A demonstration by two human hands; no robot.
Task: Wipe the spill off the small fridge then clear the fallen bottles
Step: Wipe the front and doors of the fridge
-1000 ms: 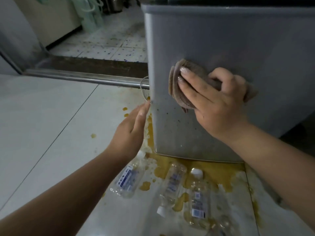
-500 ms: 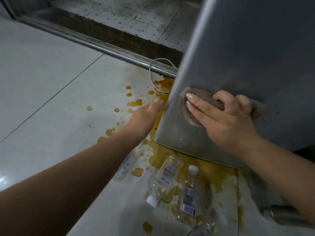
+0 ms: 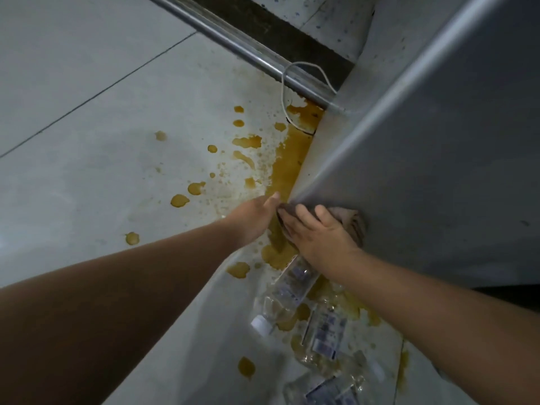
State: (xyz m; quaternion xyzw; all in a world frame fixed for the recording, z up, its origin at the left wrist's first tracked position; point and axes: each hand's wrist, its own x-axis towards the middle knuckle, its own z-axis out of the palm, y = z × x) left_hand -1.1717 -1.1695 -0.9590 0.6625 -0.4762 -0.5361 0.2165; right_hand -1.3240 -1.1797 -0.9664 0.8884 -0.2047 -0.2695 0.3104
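Your right hand (image 3: pixel 318 238) lies flat on a brown cloth (image 3: pixel 352 222), fingers extended, and presses it against the lower front corner of the small fridge (image 3: pixel 438 159). The cloth is bunched; its folds show past your knuckles on the side away from the corner, and a darker edge shows under your fingertips. Your left hand (image 3: pixel 254 217) is just beside the right hand, fingers straight and holding nothing, with the fingertips at the fridge's bottom corner edge. Whether they touch the fridge cannot be told.

The fridge is grey with a smooth, matte face and a lighter side panel. It stands on pale floor tiles (image 3: pixel 87 176). The spill (image 3: pixel 287 171) is an amber-brown liquid. It pools along the base of the fridge's side panel, and separate drops and splashes scatter away from the fridge across the tile.

Clear plastic bottles (image 3: pixel 295 283) with white caps and blue-printed labels lie on their sides on the floor in front of the fridge, under your right forearm, in more of the brown liquid. A thin white cable (image 3: pixel 283 89) loops on the floor at the fridge's far side, in front of a metal door rail (image 3: pixel 233 45).
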